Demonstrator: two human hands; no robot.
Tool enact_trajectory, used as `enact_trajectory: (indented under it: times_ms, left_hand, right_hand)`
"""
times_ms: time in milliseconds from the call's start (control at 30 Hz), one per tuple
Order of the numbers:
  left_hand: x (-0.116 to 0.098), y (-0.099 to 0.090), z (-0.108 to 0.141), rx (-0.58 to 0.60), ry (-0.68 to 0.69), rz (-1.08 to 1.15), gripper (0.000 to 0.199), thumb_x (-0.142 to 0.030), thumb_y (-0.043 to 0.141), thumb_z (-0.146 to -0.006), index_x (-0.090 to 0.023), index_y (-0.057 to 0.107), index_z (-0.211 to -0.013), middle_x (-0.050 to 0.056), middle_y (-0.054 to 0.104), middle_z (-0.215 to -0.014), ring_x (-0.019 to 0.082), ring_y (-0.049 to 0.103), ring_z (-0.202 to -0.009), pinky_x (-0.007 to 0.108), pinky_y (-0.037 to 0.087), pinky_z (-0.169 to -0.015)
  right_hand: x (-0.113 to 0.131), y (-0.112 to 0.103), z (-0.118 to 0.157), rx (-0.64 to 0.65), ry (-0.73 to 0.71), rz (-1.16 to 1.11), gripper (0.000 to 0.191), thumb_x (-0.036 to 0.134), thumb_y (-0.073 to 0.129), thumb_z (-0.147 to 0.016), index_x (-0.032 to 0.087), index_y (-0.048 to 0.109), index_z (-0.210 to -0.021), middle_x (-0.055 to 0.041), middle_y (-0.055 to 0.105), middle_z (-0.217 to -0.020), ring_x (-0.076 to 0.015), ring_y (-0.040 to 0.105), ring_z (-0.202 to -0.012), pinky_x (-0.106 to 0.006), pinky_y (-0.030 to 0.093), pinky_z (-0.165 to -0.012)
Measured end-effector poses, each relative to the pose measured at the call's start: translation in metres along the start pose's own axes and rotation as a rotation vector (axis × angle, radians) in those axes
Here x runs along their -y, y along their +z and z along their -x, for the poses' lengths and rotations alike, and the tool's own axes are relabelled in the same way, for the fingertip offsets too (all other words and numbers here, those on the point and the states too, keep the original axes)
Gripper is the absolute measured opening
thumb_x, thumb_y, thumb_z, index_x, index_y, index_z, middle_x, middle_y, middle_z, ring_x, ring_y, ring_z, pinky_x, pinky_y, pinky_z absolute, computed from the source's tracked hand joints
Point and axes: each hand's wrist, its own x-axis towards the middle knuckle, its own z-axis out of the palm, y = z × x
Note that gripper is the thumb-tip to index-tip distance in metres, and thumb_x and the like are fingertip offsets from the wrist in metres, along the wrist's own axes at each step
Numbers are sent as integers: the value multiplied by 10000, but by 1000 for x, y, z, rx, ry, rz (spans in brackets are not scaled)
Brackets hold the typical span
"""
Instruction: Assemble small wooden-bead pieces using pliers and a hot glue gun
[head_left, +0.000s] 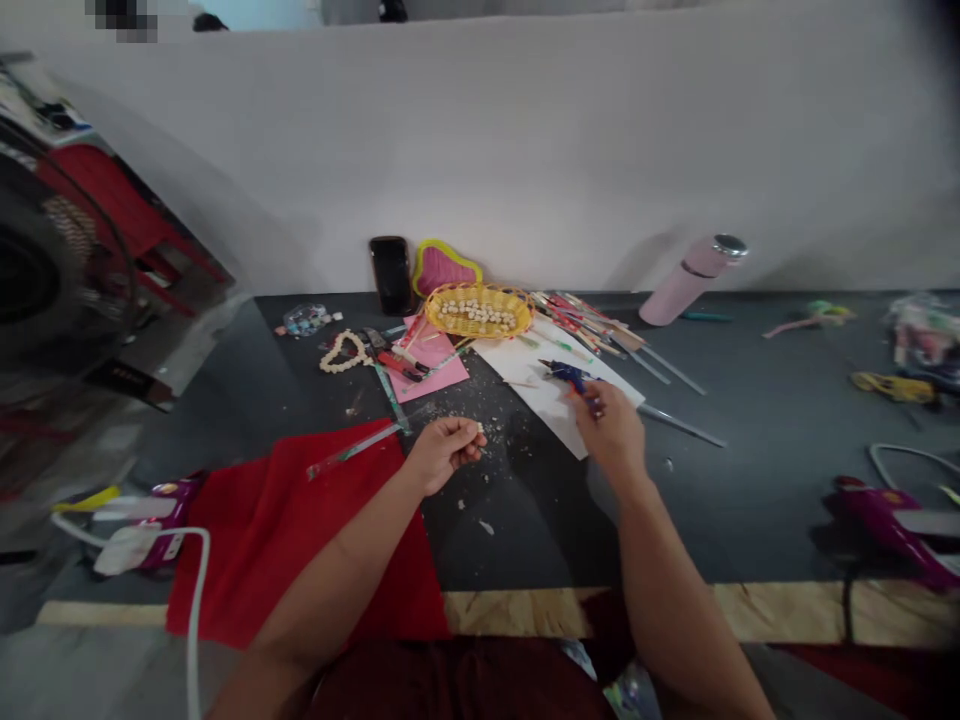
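Observation:
My left hand (448,452) is closed in a pinch above the dark tabletop. A small pale bead (480,428) shows at its fingertips. In my right hand (611,425) is a blue glue gun (568,374), its dark nozzle pointing left over a white sheet of paper (541,405). Beyond both hands stands a yellow woven basket (480,325) holding many small pale beads. A heart-shaped ring of similar beads (345,352) lies to the left, near red-handled pliers (399,366) on a pink sheet (431,365). White crumbs are scattered around my left hand.
A red cloth (300,520) covers the table's near left. Pencils and sticks (585,322) lie right of the basket. A phone (391,275) and a pink bottle (690,280) stand by the wall. Purple power strips (176,515) with white cords sit at both sides.

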Motion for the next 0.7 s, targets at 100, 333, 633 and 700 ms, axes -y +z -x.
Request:
enact_trajectory:
  times_ms: [100,333,633,700]
  left_hand:
    - [-10,4,5,8,3,18,293,-360,746,-636,-105,630,-723,31,629,-689,51,503,-533,204,462,-580]
    - [-27,9,13,-19,24,61,264,-333,753,-626,-108,622,-670,13,618,-648,43,491,-518,195,466,-566]
    - [-30,-1,10,-37,80,93,224,-303,740,-649,-112,638,-706,17,620,-648,53,511,-527,199,474,-566]
    - [-30,-5,8,-28,97,108,206,-286,734,-661,-112,638,-715,21,623,-656,54,510,-535,204,480,-577]
  right_hand:
    - [-7,-5,-6,-17,142,186,441,521,525,-767,158,534,-1019,-97,601,-915,-242,559,-823,-354,433,-698]
    - [4,-4,-6,157,353,324,471,476,536,-740,171,537,-1099,-109,639,-979,-257,602,-838,-359,441,-699]
    - [17,-18,-5,-217,313,-646,366,327,585,-689,171,583,-1020,-21,608,-792,-128,530,-631,-270,449,-607]
    - [26,-20,-2,-26,339,-1006,336,374,620,-677,195,586,-960,8,569,-742,-98,498,-572,-232,428,-527]
